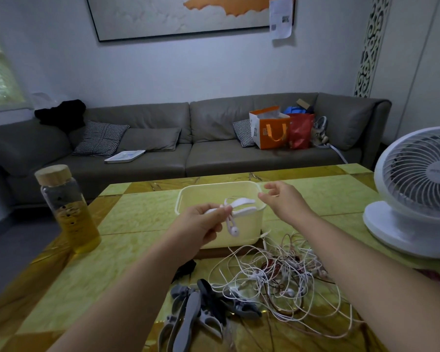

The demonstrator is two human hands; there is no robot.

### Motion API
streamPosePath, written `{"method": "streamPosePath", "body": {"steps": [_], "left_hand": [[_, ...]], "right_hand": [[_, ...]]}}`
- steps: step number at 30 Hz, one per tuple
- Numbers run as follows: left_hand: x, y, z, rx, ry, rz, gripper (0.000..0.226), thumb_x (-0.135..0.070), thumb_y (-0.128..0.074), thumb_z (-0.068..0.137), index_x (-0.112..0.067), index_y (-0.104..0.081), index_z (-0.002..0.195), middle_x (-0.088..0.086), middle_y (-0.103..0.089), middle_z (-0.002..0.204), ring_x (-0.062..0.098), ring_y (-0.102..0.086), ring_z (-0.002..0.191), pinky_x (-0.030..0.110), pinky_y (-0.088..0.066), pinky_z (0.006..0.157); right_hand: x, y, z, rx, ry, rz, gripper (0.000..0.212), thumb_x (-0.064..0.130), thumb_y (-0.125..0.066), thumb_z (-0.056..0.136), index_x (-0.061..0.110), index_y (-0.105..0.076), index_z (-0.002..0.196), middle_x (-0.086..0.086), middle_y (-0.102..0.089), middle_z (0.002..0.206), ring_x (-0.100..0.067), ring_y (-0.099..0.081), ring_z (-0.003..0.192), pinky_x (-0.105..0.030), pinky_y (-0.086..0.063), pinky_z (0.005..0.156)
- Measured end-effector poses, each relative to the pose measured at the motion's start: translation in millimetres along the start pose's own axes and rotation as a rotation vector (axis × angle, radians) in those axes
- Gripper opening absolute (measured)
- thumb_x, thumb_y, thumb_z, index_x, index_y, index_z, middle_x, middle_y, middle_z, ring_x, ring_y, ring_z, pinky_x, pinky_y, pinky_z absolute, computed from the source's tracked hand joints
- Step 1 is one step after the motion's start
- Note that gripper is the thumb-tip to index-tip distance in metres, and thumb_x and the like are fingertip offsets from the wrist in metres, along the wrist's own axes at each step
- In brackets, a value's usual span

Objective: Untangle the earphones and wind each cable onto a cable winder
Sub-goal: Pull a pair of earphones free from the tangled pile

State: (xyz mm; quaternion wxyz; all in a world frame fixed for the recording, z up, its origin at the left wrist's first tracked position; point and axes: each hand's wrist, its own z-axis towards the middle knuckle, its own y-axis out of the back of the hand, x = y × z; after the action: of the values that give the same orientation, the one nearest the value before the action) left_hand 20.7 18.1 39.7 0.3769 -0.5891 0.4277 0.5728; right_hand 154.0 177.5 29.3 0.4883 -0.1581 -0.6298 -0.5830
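A flat white winder [239, 202], wrapped with thin white cable, is pinched in the curled fingers of the left hand [201, 223] above the cream plastic tub [214, 185]. 1 glossy earbud [234, 231] is left dangling below the thumb. The right hand [283, 199] is held over the tub's right rim with fingers loosely apart, and nothing is plainly gripped. A loose tangle [277, 275] of thin white and reddish cables is spread on the glossy yellow-green table [127, 250], just beside a heap of grey winders [201, 308]. A round white fan [417, 189] is stood at the right.
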Motion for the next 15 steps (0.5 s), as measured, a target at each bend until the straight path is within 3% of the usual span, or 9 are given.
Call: {"method": "streamPosePath", "body": {"steps": [2, 5, 7, 10, 12, 15], "left_hand": [[5.0, 1.1, 5.6, -0.089, 0.014, -0.055, 0.037, -0.041, -0.069, 0.071, -0.009, -0.070, 0.090, -0.002, -0.052, 0.063, 0.008, -0.042, 0.057, 0.018, -0.039, 0.054], [9.4, 0.6, 11.5, -0.176, 0.031, -0.152, 0.025, -0.031, -0.066, 0.085, -0.006, -0.069, 0.092, -0.002, -0.050, 0.061, 0.006, -0.042, 0.055, 0.016, -0.039, 0.051], [11.9, -0.4, 13.9, -0.216, 0.039, -0.198, 0.022, -0.028, -0.064, 0.089, -0.006, -0.068, 0.092, -0.003, -0.050, 0.059, 0.005, -0.043, 0.054, 0.015, -0.039, 0.050], [15.2, -0.9, 16.3, -0.259, 0.032, -0.198, 0.021, -0.029, -0.065, 0.089, -0.009, -0.068, 0.089, -0.002, -0.052, 0.062, 0.007, -0.044, 0.057, 0.017, -0.041, 0.053], [17.1, -2.8, 17.4, -0.276, 0.027, -0.193, 0.020, -0.031, -0.066, 0.088, -0.011, -0.068, 0.087, -0.002, -0.053, 0.063, 0.007, -0.045, 0.058, 0.018, -0.042, 0.054], [18.6, -5.3, 19.3, -0.296, 0.012, -0.197, 0.020, -0.033, -0.067, 0.087, -0.013, -0.067, 0.084, -0.003, -0.054, 0.062, 0.006, -0.046, 0.056, 0.018, -0.042, 0.053]], "right_hand": [[0.6, -2.9, -8.6, -0.002, 0.007, 0.051, 0.031, 0.026, -0.059, 0.093, 0.012, -0.056, 0.121, -0.003, -0.059, 0.115, -0.019, -0.058, 0.100, -0.032, -0.047, 0.083], [4.9, -10.2, -26.7, 0.233, -0.106, 0.373, 0.019, 0.017, -0.056, 0.095, 0.006, -0.058, 0.110, -0.006, -0.067, 0.100, -0.018, -0.066, 0.084, -0.030, -0.055, 0.074], [9.6, -16.3, -38.4, 0.428, -0.227, 0.654, 0.017, 0.018, -0.058, 0.094, 0.006, -0.059, 0.106, -0.009, -0.069, 0.100, -0.021, -0.068, 0.085, -0.033, -0.056, 0.074], [15.2, -26.8, -50.2, 0.582, -0.277, 0.873, 0.022, 0.020, -0.064, 0.089, 0.007, -0.058, 0.107, -0.011, -0.067, 0.104, -0.025, -0.067, 0.093, -0.037, -0.056, 0.079], [20.2, -33.9, -55.9, 0.583, -0.240, 0.966, 0.025, 0.015, -0.066, 0.088, 0.007, -0.055, 0.108, -0.011, -0.065, 0.105, -0.024, -0.067, 0.091, -0.035, -0.057, 0.079], [25.5, -43.9, -59.1, 0.444, -0.135, 0.969, 0.014, 0.003, -0.063, 0.088, 0.006, -0.054, 0.098, -0.013, -0.065, 0.101, -0.022, -0.067, 0.084, -0.032, -0.058, 0.077]]}}
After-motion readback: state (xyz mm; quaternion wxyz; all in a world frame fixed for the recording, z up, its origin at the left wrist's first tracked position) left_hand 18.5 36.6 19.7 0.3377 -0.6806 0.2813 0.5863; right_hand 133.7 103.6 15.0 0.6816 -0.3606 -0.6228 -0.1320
